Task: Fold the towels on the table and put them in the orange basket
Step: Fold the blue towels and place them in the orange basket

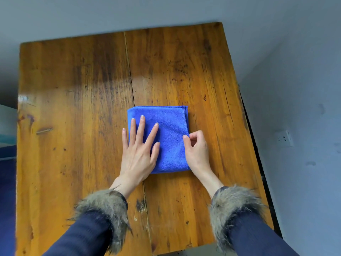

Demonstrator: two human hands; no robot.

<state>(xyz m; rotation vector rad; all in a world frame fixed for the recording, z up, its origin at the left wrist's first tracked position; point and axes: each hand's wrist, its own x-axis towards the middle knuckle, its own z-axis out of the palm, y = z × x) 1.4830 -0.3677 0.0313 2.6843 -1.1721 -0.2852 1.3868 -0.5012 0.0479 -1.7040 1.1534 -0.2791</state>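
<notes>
Worn orange-brown plank wooden table [73, 108] fills most of frame, seam running top to bottom thru centre. Grey-white wall w/ a white socket plate [284, 138] at right edge.

Blue microfibre towel [171, 130], already folded to a compact square, lies flat just right of frame centre, astride the seam. Edges look aligned; stitched hems stacked along its top and right sides.

Left hand [137, 150]: flat, fingers straight and spread, pressing down on towel's left half. Nothing gripped. Right hand [196, 146]: fingers curled, thumb and forefinger pinching towel's right edge approx. mid-height. Both arms in dark blue sleeves w/ brown-grey fur cuffs [103, 206].

Orange basket: not in view.

Assessment: folding stage, near done for this towel; either one more fold or final tidy of the edge. Next move prob. needs a hold on all layers together so the stack doesn't splay, then lift and carry to basket, wherever that stands.
</notes>
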